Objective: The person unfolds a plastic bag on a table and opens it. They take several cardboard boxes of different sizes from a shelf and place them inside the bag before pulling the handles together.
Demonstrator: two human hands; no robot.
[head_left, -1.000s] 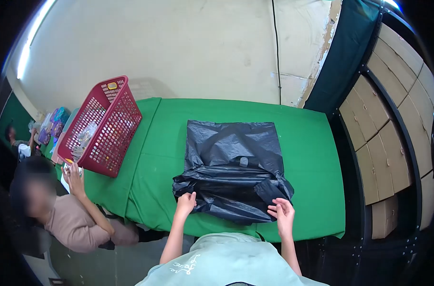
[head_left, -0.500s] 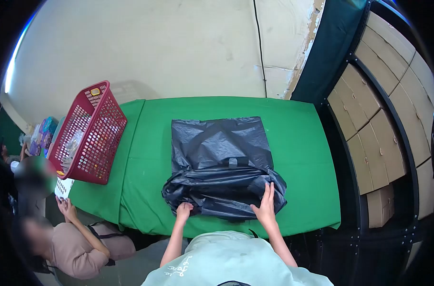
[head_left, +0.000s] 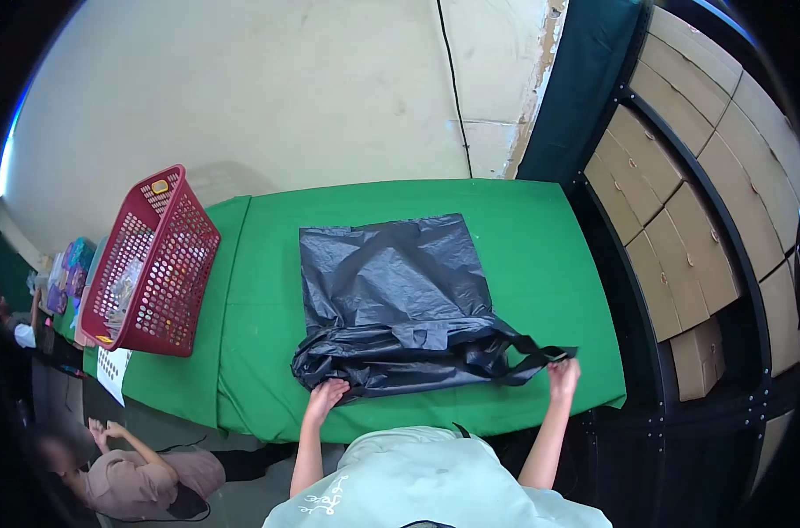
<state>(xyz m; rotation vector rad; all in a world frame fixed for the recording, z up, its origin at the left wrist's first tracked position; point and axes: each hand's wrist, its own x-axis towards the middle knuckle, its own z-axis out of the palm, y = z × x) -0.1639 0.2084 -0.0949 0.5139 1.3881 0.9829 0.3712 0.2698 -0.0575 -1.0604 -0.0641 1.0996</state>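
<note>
A black plastic bag [head_left: 395,273] lies on the green-covered table in front of me. Its far part is spread flat, while the near part is bunched into thick folds. My left hand [head_left: 328,395] grips the near left edge of these folds, its fingertips partly lost against the dark plastic. Off to the right, my right hand [head_left: 564,377] is closed on a twisted strip of the bag that looks like a handle loop, drawn out beyond the bag's right side.
A red perforated basket [head_left: 167,282] with small packets inside stands at the table's left end. Below it, a printed white sheet [head_left: 113,377] hangs over the edge. A co-worker [head_left: 145,480] is at lower left. Shelves with cardboard boxes [head_left: 681,255] line the right side.
My right hand has moved right from the bag's opening, pulling a strip outward. My left hand stays at the near left edge. The co-worker's hands have left the white sheet.
</note>
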